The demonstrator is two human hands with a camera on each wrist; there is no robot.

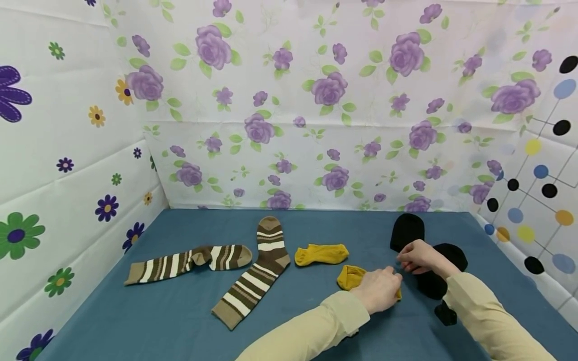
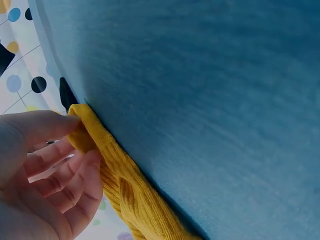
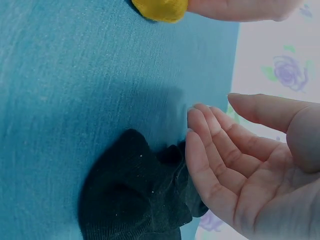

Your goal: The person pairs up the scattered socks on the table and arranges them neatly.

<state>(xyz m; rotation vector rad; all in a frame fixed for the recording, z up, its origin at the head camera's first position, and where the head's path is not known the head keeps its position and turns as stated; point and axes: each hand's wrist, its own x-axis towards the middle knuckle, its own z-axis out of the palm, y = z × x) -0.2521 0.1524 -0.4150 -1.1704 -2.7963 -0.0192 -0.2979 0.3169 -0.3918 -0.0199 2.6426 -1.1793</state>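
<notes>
A white sheet printed with purple roses [image 1: 298, 170] stands beyond both hands, and a flat blue cloth-covered table [image 1: 153, 321] spreads beneath them. Well to the left of the left hand [image 1: 378, 289] lie two long socks striped in brown, tan and white, one bent [image 1: 262, 275], one straighter [image 1: 173, 265]. Black fabric pieces lie just beyond [image 1: 407, 232] and under or beside [image 1: 431, 286] the right hand [image 1: 422, 258], whose relaxed fingers hold nothing, thumb well apart. The left thumb and fingers pinch the end of a short mustard-yellow ribbed sock [image 1: 351, 277] lying beneath that hand; its mate [image 1: 322, 254] rests farther left.
</notes>
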